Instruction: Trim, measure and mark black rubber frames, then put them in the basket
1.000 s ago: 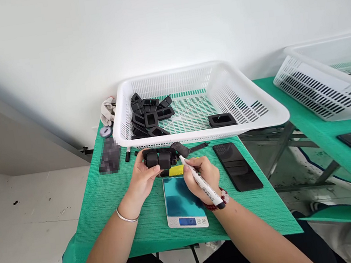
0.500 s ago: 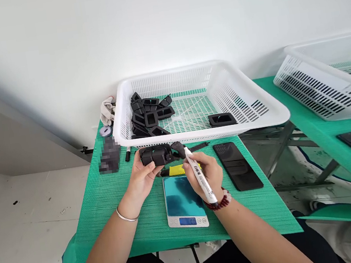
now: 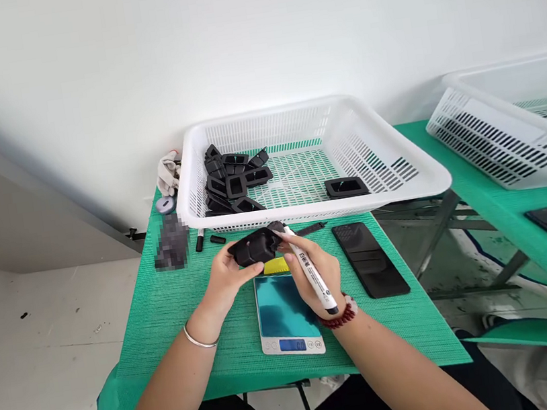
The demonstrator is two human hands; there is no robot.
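Note:
My left hand is closed on a black plastic part, held tilted above the table's middle. In my right hand lies a white marker, its black end pointing down toward my wrist. The fingertips of that hand also touch a dark lump at the right end of the part; what it is I cannot make out. Below the hands sits a scale with a blue-green plate and a lit display. A yellow item lies just behind the scale, partly covered.
A white basket with several black parts stands behind my hands. Right of them lies a black phone. Left are a glove, a round grey object, a black cap and another marker. A second basket is at right.
The black part has turned and tilted in my left hand and moved slightly right. My right hand has shifted slightly left with the marker. The small black cap on the table now shows.

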